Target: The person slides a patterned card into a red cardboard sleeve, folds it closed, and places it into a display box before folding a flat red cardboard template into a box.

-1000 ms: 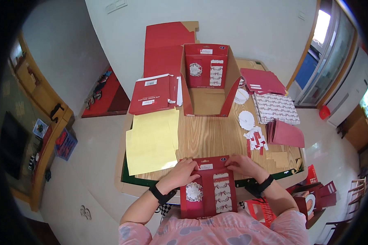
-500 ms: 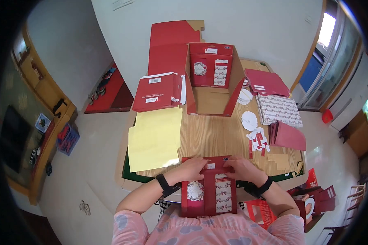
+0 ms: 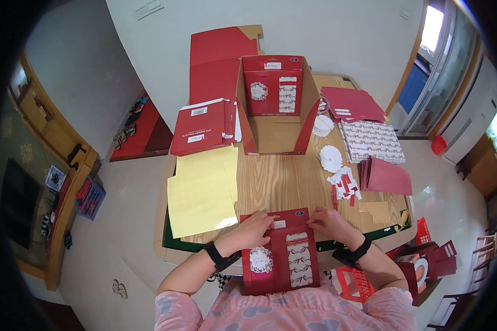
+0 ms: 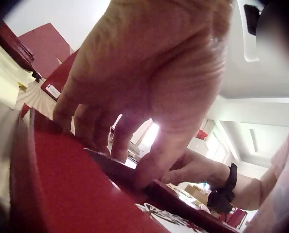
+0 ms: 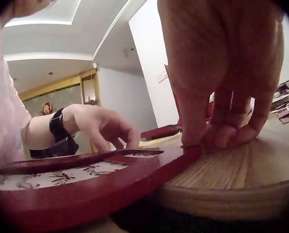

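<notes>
A flat red cardboard box (image 3: 279,256) with a hanging flap, a floral round tag and a bow-patterned strip on its front lies at the near table edge, overhanging toward the body. At its top left, my left hand (image 3: 253,230) has thumb and fingers on the flap edge, as the left wrist view shows close up. My right hand (image 3: 332,225) pinches the top right corner, fingertips down at the tabletop in the right wrist view. A dark band is on each wrist.
A larger open-fronted red box (image 3: 273,132) stands mid-table. Yellow sheets (image 3: 201,193) and stacked red packs (image 3: 199,129) lie left. On the right are white round tags (image 3: 331,159), small scraps (image 3: 345,185), patterned packs (image 3: 371,142) and dark red wallets (image 3: 386,176).
My right hand's fingers came inward along the flap, then back out to the right corner. The left hand stays at the top left, and the head view has shifted slightly.
</notes>
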Available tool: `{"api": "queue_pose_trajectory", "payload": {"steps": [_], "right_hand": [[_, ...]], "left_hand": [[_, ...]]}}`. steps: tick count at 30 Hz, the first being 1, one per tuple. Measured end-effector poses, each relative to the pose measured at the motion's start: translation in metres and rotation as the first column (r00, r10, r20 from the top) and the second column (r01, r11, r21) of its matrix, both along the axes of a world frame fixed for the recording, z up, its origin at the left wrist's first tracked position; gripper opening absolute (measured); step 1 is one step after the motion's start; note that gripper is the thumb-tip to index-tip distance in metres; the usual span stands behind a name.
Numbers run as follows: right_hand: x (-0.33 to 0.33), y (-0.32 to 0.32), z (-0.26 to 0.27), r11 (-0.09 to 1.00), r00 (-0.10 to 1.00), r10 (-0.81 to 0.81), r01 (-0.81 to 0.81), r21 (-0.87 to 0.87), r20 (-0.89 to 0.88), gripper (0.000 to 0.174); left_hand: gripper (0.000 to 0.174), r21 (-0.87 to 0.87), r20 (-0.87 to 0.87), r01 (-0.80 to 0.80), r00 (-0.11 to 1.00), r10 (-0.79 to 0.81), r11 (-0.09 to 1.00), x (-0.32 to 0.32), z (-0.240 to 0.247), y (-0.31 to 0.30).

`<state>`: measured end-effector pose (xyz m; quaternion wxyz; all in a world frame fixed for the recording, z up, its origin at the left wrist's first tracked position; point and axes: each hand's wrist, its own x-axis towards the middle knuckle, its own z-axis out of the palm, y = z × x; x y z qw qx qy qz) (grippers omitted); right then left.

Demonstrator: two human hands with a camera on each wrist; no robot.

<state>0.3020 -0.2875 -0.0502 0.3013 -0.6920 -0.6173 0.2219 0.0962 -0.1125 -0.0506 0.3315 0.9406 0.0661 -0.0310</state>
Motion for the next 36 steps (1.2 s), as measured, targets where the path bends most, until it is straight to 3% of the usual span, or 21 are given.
{"api": "queue_pose_trajectory", "payload": {"steps": [7, 16, 22, 28, 31, 34, 36], "right_hand": [[0.007, 0.003, -0.004, 0.991, 0.993, 0.116, -0.118, -0.067, -0.040, 0.011], [0.001, 0.008, 0.003, 0.981, 0.995, 0.095, -0.099, -0.166, -0.034, 0.014], [-0.014, 0.014, -0.003, 0.990, 0.983, 0.133, -0.137, 0.018, 0.126, 0.018], [-0.008, 0.023, -0.005, 0.957, 0.969, 0.246, -0.239, -0.163, 0.021, 0.021], [-0.008, 0.023, -0.008, 0.973, 0.977, 0.211, -0.209, -0.103, 0.018, 0.021], [-0.008, 0.024, -0.001, 0.977, 0.987, 0.159, -0.163, -0.138, -0.037, 0.021], [-0.009, 0.025, 0.005, 0.970, 0.987, 0.154, -0.160, -0.181, -0.051, 0.021]], "left_hand": [[0.028, -0.033, 0.011, -0.007, 1.000, 0.007, 0.999, -0.005, -0.003, -0.002], [0.026, 0.029, 0.005, -0.053, 0.999, 0.053, 0.998, -0.013, 0.004, 0.002], [0.025, -0.019, 0.009, -0.100, 0.995, 0.100, 0.995, -0.022, -0.003, 0.013], [0.026, -0.002, -0.021, -0.039, 0.999, 0.039, 0.999, -0.020, -0.004, 0.015], [0.023, -0.014, 0.083, -0.028, 0.996, 0.029, 1.000, -0.026, 0.001, 0.021], [0.020, -0.132, 0.174, -0.260, 0.944, 0.281, 0.956, -0.048, 0.004, 0.046], [0.019, -0.131, 0.110, -0.326, 0.934, 0.340, 0.936, -0.056, 0.008, 0.049]]}}
